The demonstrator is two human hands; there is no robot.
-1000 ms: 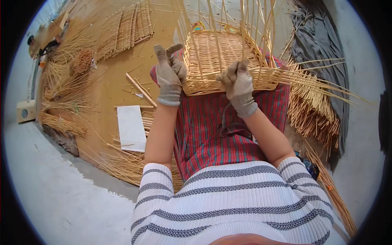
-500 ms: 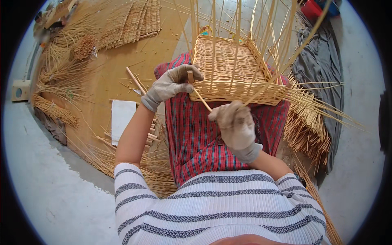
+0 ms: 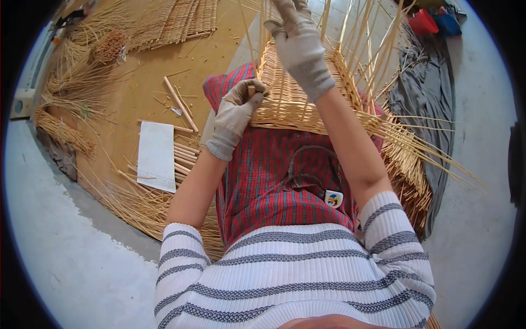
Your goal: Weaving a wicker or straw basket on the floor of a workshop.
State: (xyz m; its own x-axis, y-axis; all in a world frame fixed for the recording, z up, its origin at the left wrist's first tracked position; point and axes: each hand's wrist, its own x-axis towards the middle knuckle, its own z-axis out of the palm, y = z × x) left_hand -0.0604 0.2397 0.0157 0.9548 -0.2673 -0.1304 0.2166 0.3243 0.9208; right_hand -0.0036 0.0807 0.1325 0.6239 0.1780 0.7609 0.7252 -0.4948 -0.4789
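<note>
Grey-gloved right hand has swung from mid-frame to upper centre, fingers extended, thumb apart, leaving left hand alone grasping the near-left corner of the wicker basket.

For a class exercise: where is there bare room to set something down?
Free: pale floor at lower left, beside loose canes and the striped sweater; brown board between the round bundle and wooden rod. Crowded: around the basket, with upright canes, left hand and right hand; right of it, stick bundle and grey cloth.

Cane bundles and basket show a workshop.
</note>
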